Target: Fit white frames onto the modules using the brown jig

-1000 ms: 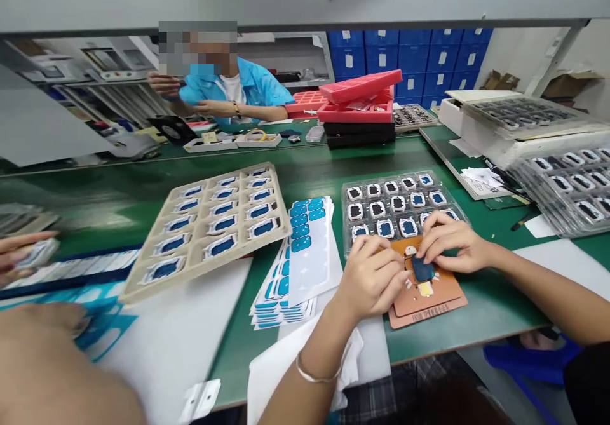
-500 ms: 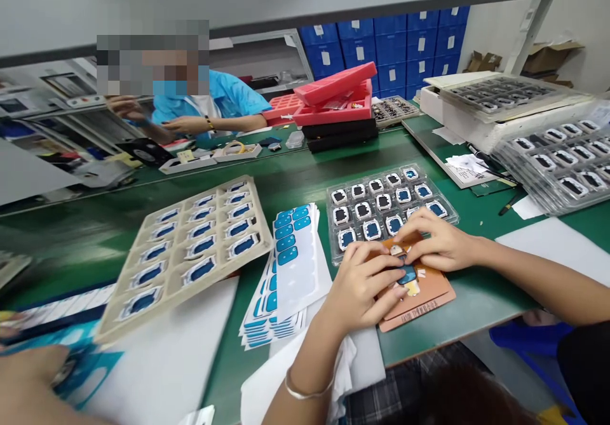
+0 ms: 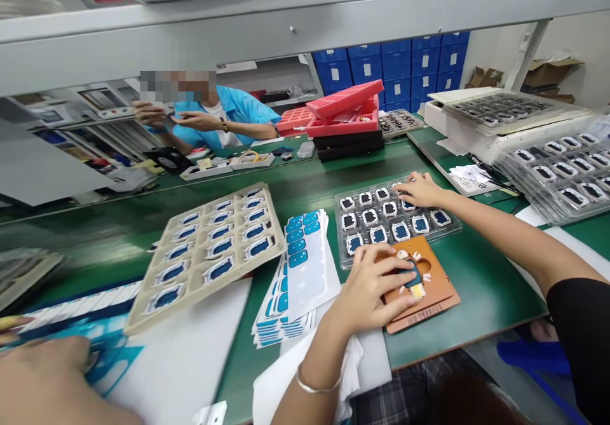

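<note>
My left hand (image 3: 376,285) rests over an orange fixture plate (image 3: 438,304), its fingertips holding a dark blue rounded piece (image 3: 413,276) on it. Small white bits and a yellow patch (image 3: 418,291) show beside that piece. My right hand (image 3: 419,190) reaches into the back of a clear plastic tray (image 3: 339,247), fingers curled down at a back-row cell. Whatever sits under those fingers is hidden. White-framed rounded parts fill the tray's visible cells, some with black centres, others blue, such as this front one (image 3: 401,230).
Left of the plate lie stacked sheets with blue stickers (image 3: 305,285) and a tilted beige tray (image 3: 193,285) of similar parts. A co-worker's blurred hand (image 3: 52,380) is at lower left; another person (image 3: 229,117) sits across. Clear trays (image 3: 567,171) stand stacked at right.
My right hand has left the orange plate and moved up to the back of the clear tray. My left hand stays on the blue piece. The view has tilted slightly upward.
</note>
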Tool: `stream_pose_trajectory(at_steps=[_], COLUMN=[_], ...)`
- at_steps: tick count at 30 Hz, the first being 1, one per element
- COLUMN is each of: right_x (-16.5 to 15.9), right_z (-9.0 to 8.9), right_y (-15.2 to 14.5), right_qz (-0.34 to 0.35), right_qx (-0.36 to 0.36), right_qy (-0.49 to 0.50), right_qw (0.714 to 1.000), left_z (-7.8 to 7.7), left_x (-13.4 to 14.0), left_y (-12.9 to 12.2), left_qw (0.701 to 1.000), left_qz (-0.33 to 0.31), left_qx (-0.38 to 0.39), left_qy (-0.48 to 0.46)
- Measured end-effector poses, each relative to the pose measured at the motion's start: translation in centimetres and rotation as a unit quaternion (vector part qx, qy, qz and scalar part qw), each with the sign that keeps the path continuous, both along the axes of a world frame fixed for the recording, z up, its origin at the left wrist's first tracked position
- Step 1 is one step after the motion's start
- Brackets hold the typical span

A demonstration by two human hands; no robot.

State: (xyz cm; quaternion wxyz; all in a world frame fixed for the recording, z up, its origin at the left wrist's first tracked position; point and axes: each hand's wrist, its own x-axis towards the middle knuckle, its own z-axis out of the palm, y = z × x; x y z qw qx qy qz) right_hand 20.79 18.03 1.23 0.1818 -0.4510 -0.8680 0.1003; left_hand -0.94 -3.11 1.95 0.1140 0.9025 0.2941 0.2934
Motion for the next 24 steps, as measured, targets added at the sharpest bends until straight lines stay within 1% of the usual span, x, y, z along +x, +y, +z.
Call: stream_pose_trajectory(at_steps=[2, 5, 7, 9, 11, 14, 16, 17, 18, 20, 22, 24], right_x=[-0.8, -1.2, -1.1, -0.7, -0.1, 1.3, 2.2, 2.6, 2.8, 3.1, 3.1, 2.9], right_z=[-0.1, 0.0, 0.2, 0.5, 0.9, 1.3, 1.5, 1.6, 1.6, 1.6, 1.5, 1.3], right_y=[0.9, 1.8, 1.7, 0.7, -1.3, -6.0, -9.5, -11.0, -12.4, -14.2, -15.0, -14.9], right_qz=[-0.004, -0.007, -0.006, -0.005, 0.002, 0.047, 0.12, 0.158, 0.194, 0.239, 0.249, 0.252], right_qx=[-0.032, -0.085, -0.11, -0.123, -0.13, -0.169, -0.237, -0.254, -0.253, -0.228, -0.219, -0.231], right_qy=[0.015, 0.072, 0.126, 0.185, 0.233, 0.288, 0.334, 0.339, 0.334, 0.311, 0.29, 0.268], right_qw=[0.999, 0.994, 0.986, 0.975, 0.964, 0.941, 0.905, 0.892, 0.887, 0.891, 0.898, 0.901], left_z=[-0.1, -0.2, -0.2, -0.1, 0.0, 0.0, 0.1, 0.1, 0.1, 0.1, 0.2, 0.2], left_x=[0.0, 0.1, 0.0, 0.0, 0.0, 0.1, 0.1, 0.0, 0.0, -0.1, -0.1, -0.2], left_y=[0.0, 0.0, 0.0, 0.0, 0.0, -0.1, -0.1, -0.1, -0.1, 0.0, 0.1, 0.2], left_qw=[1.0, 1.0, 1.0, 1.0, 1.0, 1.0, 1.0, 1.0, 1.0, 1.0, 1.0, 1.0], left_qz=[0.004, 0.007, 0.006, 0.006, 0.008, 0.011, 0.01, 0.008, 0.007, 0.002, -0.001, -0.001], left_qx=[0.003, 0.008, 0.006, 0.003, 0.001, 0.004, 0.009, 0.009, 0.008, 0.003, 0.002, 0.005], left_qy=[-0.005, -0.013, -0.013, -0.011, -0.008, -0.013, -0.015, -0.014, -0.013, -0.011, -0.015, -0.021])
